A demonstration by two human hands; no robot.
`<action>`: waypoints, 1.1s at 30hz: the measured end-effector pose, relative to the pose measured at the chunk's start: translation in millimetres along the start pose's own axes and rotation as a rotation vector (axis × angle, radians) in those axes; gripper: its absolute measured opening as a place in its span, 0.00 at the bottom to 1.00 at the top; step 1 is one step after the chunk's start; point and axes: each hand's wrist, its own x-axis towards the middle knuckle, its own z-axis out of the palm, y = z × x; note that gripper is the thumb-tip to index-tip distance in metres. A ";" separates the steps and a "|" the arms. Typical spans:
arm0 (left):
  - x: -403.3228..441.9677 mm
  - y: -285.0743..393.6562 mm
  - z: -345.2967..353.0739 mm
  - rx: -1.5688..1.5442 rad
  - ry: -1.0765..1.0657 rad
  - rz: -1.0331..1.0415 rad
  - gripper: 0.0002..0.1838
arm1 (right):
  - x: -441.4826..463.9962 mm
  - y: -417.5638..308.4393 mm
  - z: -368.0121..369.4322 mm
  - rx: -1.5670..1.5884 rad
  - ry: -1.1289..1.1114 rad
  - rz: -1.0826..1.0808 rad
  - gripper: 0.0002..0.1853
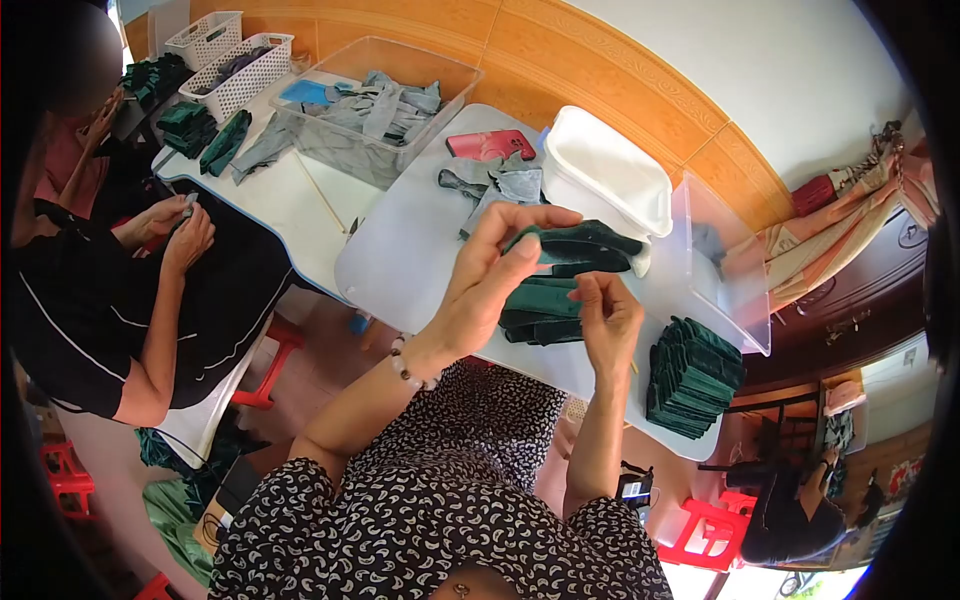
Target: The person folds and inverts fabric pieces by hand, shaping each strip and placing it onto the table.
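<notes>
A dark green velvet piece (585, 243) is raised over the table, with my left hand (490, 275) closed round its left end, thumb on the near side. Its right end shows a pale patch. My right hand (608, 318) is just below and to the right, thumb and fingertips pressed together; anything between them is too small to make out. Beneath both hands, more green velvet pieces (540, 308) lie on the white table (390, 255). A tall stack of folded green velvet (695, 375) stands at the table's right end.
Behind my hands are a white tub (608, 170), a red phone (490, 145) and grey cloth pieces (513, 185). A clear bin (425, 155) of grey cloth stands back left, another clear bin (710, 270) at right. A co-worker (110, 300) sits at left; red stools (705, 535) stand below.
</notes>
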 end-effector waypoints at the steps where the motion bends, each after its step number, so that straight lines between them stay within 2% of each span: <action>1: 3.4 -9.8 -5.4 -0.004 -0.007 -0.001 0.18 | 0.7 9.0 -6.3 -0.003 0.008 -0.001 0.06; 3: 5.3 -41.4 -23.4 0.307 0.021 -0.082 0.16 | 0.1 33.9 -18.4 -0.046 0.102 -0.094 0.08; 4: 1.9 -40.4 -31.2 0.594 0.067 -0.235 0.13 | 3.2 26.6 -26.1 -0.181 0.119 -0.291 0.08; 5: -3.3 -51.2 -42.1 0.591 0.058 -0.233 0.13 | -0.4 17.0 -28.8 0.005 0.099 -0.030 0.08; 7: -22.1 -82.4 -65.0 1.025 0.170 0.029 0.10 | 1.4 31.8 -40.5 -0.150 0.097 -0.015 0.09; 11: -52.1 -79.2 -89.4 1.147 0.219 0.071 0.09 | 4.0 63.0 -53.4 -0.241 0.087 0.039 0.10; 13: -58.2 -71.0 -92.0 1.047 0.336 -0.163 0.08 | 5.9 70.8 -53.3 -0.254 0.073 0.056 0.10; 14: -59.3 -69.8 -88.3 1.044 0.357 -0.191 0.08 | 6.6 74.5 -50.8 -0.250 0.068 0.057 0.10; 21: -56.3 -75.3 -90.6 1.094 0.429 -0.102 0.04 | 37.2 48.3 -4.2 -0.204 -0.053 -0.032 0.08; 24: -64.2 -79.9 -84.2 1.394 0.204 0.022 0.06 | 59.2 43.8 23.4 -0.222 -0.170 -0.144 0.08; 26: -64.7 -76.9 -77.8 1.432 0.169 0.011 0.06 | 69.9 37.4 43.9 -0.294 -0.270 -0.299 0.09; 27: -66.0 -75.4 -75.7 1.465 0.127 -0.006 0.07 | 70.6 31.6 52.4 -0.292 -0.274 -0.303 0.09; 29: -65.4 -74.5 -74.2 1.498 0.139 0.011 0.07 | 72.9 19.4 67.5 -0.343 -0.412 -0.531 0.12; 33: -67.8 -79.3 -75.8 1.531 0.205 0.063 0.08 | 75.7 30.1 101.7 -0.451 -0.479 -0.565 0.14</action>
